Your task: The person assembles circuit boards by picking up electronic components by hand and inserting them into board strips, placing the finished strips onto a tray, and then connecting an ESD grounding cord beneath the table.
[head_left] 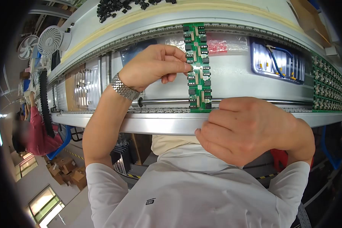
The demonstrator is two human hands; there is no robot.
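Note:
A narrow green circuit board (196,81) with black and white components spans the two rails of the conveyor in front of me. At its left edge, about midway along, my left hand (159,65) is closed, the thumb tip overlapping the board and the index finger beside it. Whether a small part is also between those fingers is hidden. Near the board's lower end, over the near rail, my right hand (243,127) is closed with its fingers curled under. The back of that hand hides whatever it may hold.
The near rail (159,123) runs across in front of my body. Several green boards (328,85) sit at the right. A blue tray (279,62) lies beyond, with black parts (117,8) at the far side. Left are a white fan (51,39) and a person (40,133).

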